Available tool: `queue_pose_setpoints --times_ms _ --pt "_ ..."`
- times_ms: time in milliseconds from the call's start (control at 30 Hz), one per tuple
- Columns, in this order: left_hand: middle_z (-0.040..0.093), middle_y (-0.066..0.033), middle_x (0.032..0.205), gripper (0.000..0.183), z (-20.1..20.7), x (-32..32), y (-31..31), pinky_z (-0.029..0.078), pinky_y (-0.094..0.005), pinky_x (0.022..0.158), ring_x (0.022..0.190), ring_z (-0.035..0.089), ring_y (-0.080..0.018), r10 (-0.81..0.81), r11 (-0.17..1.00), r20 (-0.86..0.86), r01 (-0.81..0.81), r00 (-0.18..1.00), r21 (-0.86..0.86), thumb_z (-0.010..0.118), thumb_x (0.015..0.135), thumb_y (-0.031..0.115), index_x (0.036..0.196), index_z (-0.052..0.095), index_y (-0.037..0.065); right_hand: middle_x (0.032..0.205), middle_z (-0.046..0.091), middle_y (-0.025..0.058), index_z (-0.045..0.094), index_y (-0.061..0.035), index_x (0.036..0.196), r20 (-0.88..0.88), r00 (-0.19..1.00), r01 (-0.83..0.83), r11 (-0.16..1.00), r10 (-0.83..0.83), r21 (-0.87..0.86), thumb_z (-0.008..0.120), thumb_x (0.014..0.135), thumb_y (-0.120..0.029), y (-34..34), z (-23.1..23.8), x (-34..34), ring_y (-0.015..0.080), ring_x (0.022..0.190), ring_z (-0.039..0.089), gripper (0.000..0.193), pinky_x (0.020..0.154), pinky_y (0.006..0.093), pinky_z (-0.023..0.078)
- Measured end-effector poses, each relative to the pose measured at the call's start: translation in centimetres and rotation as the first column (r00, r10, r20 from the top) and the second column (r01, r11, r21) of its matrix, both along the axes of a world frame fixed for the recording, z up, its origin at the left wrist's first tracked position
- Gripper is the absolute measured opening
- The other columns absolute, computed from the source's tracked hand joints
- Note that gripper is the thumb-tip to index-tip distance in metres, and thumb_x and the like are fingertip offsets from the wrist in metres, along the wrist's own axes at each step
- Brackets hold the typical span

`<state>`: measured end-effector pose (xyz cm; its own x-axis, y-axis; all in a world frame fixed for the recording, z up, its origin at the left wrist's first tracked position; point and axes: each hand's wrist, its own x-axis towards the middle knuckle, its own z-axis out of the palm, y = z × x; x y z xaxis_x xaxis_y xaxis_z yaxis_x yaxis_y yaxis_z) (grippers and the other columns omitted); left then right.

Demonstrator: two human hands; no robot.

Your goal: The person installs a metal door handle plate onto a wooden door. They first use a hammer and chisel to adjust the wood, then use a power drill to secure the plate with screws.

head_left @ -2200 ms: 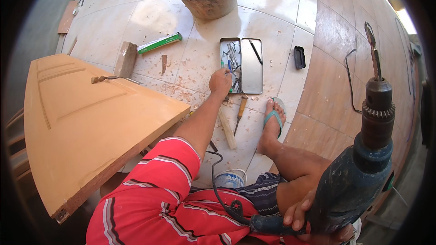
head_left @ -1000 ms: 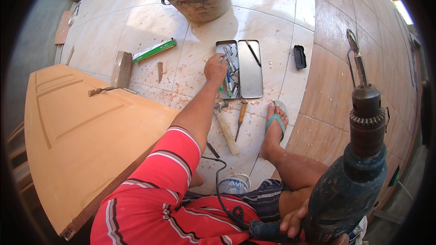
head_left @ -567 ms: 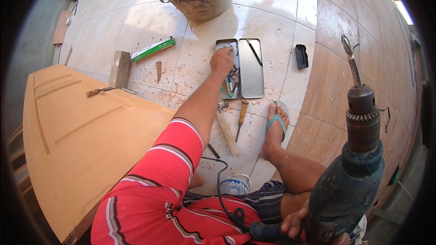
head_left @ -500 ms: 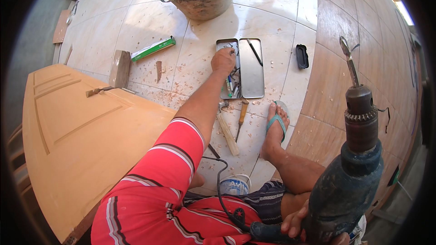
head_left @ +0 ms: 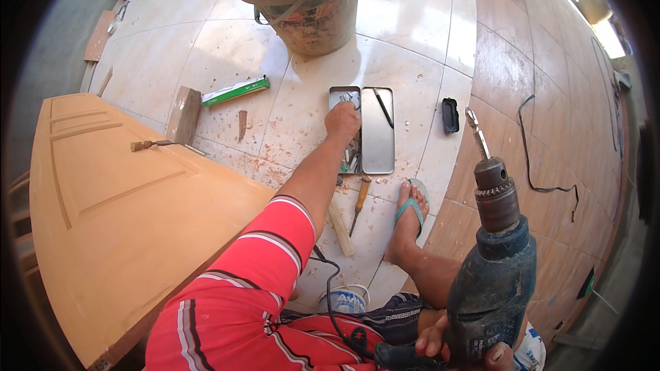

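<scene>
My left hand (head_left: pixel 342 121) reaches into the left half of an open metal tin (head_left: pixel 378 154), its fingers bent together over the small bits and pens there. What they pinch, if anything, is hidden. A black pen (head_left: pixel 383 106) lies in the tin's other half. My right hand (head_left: pixel 432 339) is wrapped round the handle of a dark blue corded power drill (head_left: pixel 489 288). The drill points up and away, with a metal drill bit (head_left: pixel 477 134) in its chuck. Just below the tin lies a yellow-handled screwdriver (head_left: pixel 361 194) beside a hammer with a wooden handle (head_left: pixel 340 230).
A yellowish panelled door (head_left: pixel 137 213) lies at the left with a chisel-like tool (head_left: pixel 148 144) on it. A dirty bucket (head_left: pixel 309 24) stands at the far side. A green box (head_left: pixel 236 91), a wood block (head_left: pixel 183 115) and a black case (head_left: pixel 450 115) rest on the tiles among shavings.
The drill has shifted left in view, its bit turned slightly. My left hand stays in the tin, its fingers a little deeper among the contents. The whole view has tilted up somewhat.
</scene>
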<state>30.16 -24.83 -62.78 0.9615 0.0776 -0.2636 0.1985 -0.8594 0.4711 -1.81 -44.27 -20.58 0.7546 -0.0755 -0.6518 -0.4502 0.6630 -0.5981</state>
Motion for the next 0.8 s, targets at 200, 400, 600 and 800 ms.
queue_pose_setpoints --times_ms 200,400,600,800 --pt "0.076 -0.0135 0.121 0.025 1.5 -0.3 0.0 0.057 -0.0421 0.097 0.113 0.072 -0.0337 0.192 0.97 -0.174 -0.214 0.966 -0.116 0.068 0.09 0.027 0.107 0.08 0.014 0.089 0.066 0.0224 0.054 0.0159 0.123 -0.005 1.0 0.014 1.0 -0.014 0.004 0.068 0.087 -0.044 0.3 -0.4 0.4 0.0322 0.076 0.07 0.071 0.079 0.0468 0.058" --pt "0.075 -0.0144 0.124 0.029 0.4 0.9 1.0 0.056 -0.0426 0.099 0.116 0.07 -0.0344 0.218 0.968 0.028 -0.213 0.975 -0.136 0.067 0.092 0.026 0.116 0.08 0.016 0.088 0.066 0.0221 0.054 0.0158 0.123 -0.018 1.0 0.009 1.0 -0.008 0.008 0.069 0.087 -0.042 0.3 -0.7 0.7 0.0321 0.075 0.07 0.07 0.078 0.0465 0.059" --pt "0.074 -0.0145 0.119 0.03 1.0 2.1 0.9 0.055 -0.0458 0.097 0.112 0.07 -0.035 0.099 0.991 0.097 -0.089 0.99 -0.101 0.068 0.096 0.032 0.115 0.078 0.011 0.086 0.067 0.0219 0.055 0.0157 0.122 -0.034 0.999 0.019 1.0 -0.019 0.012 0.069 0.086 -0.041 0.1 -1.0 1.1 0.0319 0.075 0.07 0.068 0.078 0.0461 0.059" --pt "0.074 -0.015 0.115 0.033 1.3 3.7 0.6 0.056 -0.0476 0.095 0.11 0.071 -0.0353 0.056 0.998 0.027 -0.057 0.998 0.023 0.069 0.096 0.038 0.108 0.078 0.009 0.085 0.067 0.0216 0.055 0.0155 0.121 -0.057 0.998 0.022 1.0 -0.022 0.011 0.069 0.086 -0.039 0.2 -1.4 1.8 0.0317 0.074 0.07 0.067 0.077 0.0458 0.059"
